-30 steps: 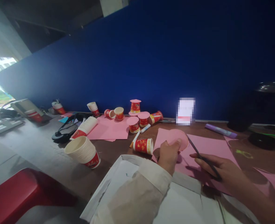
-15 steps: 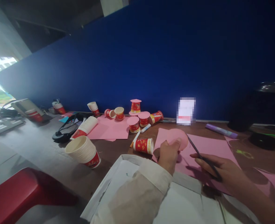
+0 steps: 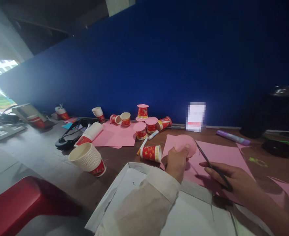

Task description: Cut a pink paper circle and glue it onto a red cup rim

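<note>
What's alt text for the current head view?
Left grip holds rounded pink paper; right grip holds scissors by its edge, over a pink sheet. Red cups, some topped with pink discs, sit beyond, with stacked cups at left.

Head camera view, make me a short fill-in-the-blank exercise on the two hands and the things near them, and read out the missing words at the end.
1. The left hand holds a rounded paper piece coloured ____.
2. The right hand holds a pair of dark ____.
3. The red cup nearest the left hand lies on its ____.
4. The tube lying beyond the right hand is mostly ____ in colour.

Missing words: pink; scissors; side; purple.
</note>
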Demonstrator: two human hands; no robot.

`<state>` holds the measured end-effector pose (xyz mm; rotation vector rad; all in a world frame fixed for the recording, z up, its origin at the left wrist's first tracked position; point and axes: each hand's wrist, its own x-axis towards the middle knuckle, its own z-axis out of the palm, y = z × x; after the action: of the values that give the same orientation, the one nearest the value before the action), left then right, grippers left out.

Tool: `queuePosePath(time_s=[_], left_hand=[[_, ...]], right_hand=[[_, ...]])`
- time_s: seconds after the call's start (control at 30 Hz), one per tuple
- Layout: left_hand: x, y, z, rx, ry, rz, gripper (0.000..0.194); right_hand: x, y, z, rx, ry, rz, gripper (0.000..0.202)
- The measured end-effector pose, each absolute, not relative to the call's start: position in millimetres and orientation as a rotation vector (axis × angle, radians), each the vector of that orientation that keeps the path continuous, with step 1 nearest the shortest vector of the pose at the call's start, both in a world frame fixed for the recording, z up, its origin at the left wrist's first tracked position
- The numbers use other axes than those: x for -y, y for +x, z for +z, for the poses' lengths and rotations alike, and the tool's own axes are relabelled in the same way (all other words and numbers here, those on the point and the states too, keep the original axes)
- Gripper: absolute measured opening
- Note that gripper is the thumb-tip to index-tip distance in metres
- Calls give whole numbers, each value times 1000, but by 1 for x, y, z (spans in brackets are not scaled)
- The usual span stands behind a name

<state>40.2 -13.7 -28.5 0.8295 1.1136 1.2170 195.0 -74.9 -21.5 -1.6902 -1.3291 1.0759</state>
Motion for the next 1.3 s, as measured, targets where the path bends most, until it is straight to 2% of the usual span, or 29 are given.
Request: queuePosePath(time_s=[0.2, 0.63, 1.3], left_hand=[[15, 39, -27, -1158, 902, 1174, 31], [15, 40, -29, -1166, 892, 1136, 39], [14, 42, -31, -1113, 846, 1168, 36]], right_hand=[[79, 186, -19, 1261, -1649, 1005, 37], [70, 206, -27, 1601, -1653, 808, 39], [69, 206, -29, 1645, -1631, 734, 40]])
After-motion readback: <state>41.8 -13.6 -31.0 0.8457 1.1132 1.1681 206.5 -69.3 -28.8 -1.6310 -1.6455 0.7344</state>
